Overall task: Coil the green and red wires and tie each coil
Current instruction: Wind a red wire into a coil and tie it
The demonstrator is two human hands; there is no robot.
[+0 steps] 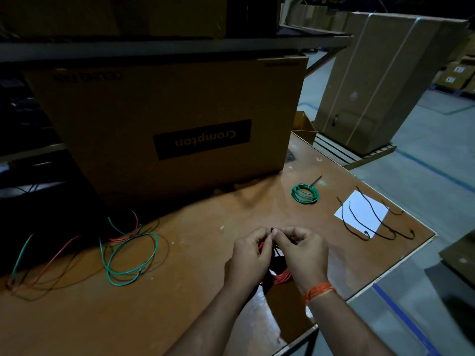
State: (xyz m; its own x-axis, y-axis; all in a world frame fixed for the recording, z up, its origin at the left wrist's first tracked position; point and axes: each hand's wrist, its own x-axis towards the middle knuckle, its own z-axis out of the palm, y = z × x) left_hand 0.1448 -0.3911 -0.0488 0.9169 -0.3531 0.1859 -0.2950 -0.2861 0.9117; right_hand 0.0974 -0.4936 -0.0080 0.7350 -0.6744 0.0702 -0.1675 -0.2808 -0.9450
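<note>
Both hands meet above the wooden table (pixel 205 253). The left hand (pixel 248 255) and right hand (pixel 302 255) have fingers curled, pinching a black cable tie (pixel 273 229) between their fingertips; a red wire coil (pixel 280 277) hangs just below the grip. Beyond the grip to the right lies a tied green wire coil (pixel 305 193); far left of it lie loose green and red wires (pixel 128 255).

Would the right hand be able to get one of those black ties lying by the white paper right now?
Probably not at once: the right hand pinches a black tie on the red wire coil. The table between it and the black ties on the white paper sheet looks unobstructed.
</note>
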